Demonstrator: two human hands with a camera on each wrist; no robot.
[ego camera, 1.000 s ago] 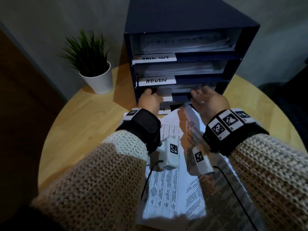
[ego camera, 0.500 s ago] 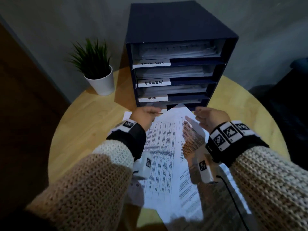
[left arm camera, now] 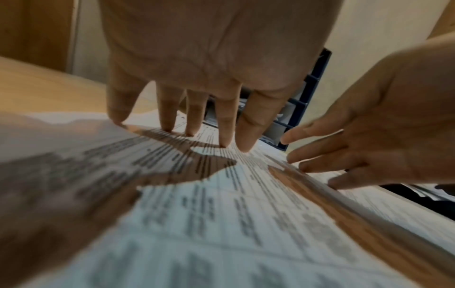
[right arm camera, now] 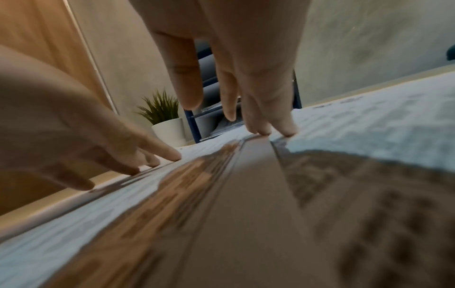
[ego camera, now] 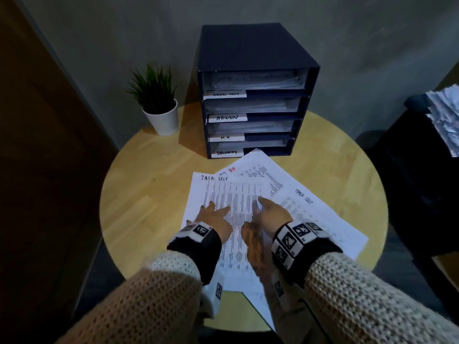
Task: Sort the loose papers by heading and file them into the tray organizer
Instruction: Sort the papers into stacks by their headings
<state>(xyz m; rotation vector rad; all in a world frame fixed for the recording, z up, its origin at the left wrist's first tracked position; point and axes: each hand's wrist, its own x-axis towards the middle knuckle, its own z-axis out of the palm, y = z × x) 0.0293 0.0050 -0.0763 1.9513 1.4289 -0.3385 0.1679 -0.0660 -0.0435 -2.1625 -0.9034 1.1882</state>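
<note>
Left hand (ego camera: 213, 219): open and flat, fingers spread, fingertips (left arm camera: 222, 136) pressing the top sheet; it grips nothing.
Right hand (ego camera: 270, 217): open as well, fingers straight, tips touching the same sheet just beside the left.
Top sheet (ego camera: 236, 192): a printed table headed TASK LIST by hand, lying on the pile in front of us.
Step in hand: we judge it to be reading this heading and freeing the sheet from the pile.
Doing it well: we should hold the lower papers with one flat hand and slide the top sheet off with the other. Then we lift it by both side edges so it goes in level.
Pile (ego camera: 310, 212): at least two more sheets fanned beneath on the counter (ego camera: 149, 194). Their headings are too blurred to trust, so we read each before moving it.
Organizer (ego camera: 250, 115): beyond the pile, four trays, all with paper inside. The top label seems to read TASK LIST, then ADMIN, H.R and SECURITY.
Risk: the pile's far corner reaches the bottom tray front, so a careless push could shove a sheet into SECURITY.
</note>
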